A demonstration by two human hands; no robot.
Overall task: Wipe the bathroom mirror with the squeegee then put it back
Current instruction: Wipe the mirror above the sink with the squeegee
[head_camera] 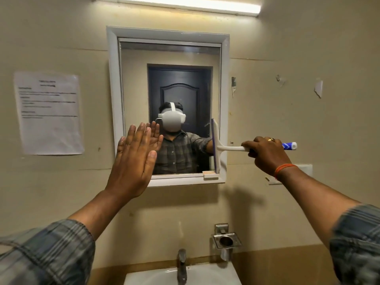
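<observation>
The white-framed mirror (181,56) hangs on the beige wall ahead. My right hand (265,155) grips the handle of a white squeegee (228,148) with a blue end. Its blade stands upright against the glass at the mirror's right edge, reaching down to the lower right corner. My left hand (133,161) is raised flat with straight fingers at the mirror's lower left corner; whether it touches the glass I cannot tell. It holds nothing.
A printed paper notice (49,114) is taped to the wall on the left. Below the mirror are a metal tap (182,264), a white sink (213,274) and a metal soap holder (226,240). A tube light (178,3) runs above.
</observation>
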